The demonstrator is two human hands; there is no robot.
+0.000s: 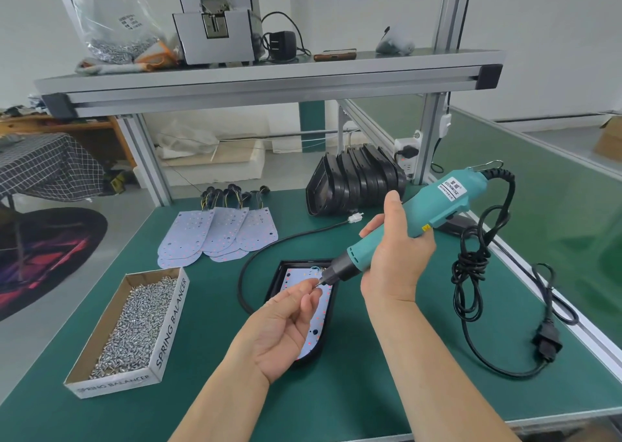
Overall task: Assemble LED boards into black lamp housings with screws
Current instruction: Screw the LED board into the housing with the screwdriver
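A black lamp housing (276,280) lies on the green table with a white LED board (319,320) seated inside it. My right hand (395,250) grips a teal electric screwdriver (434,212), tilted down to the left, its bit tip just above the board's upper part. My left hand (286,330) is palm up above the housing, its thumb and fingertips pinching a small screw (317,284) at the bit tip. A cardboard box of screws (134,327) stands at the left. Loose LED boards (218,236) lie fanned behind it.
A stack of black housings (353,182) stands at the back centre. The screwdriver's black cord and plug (478,273) coil on the right. A black cable with a white connector (269,246) curves by the housing. An aluminium shelf (269,78) spans overhead.
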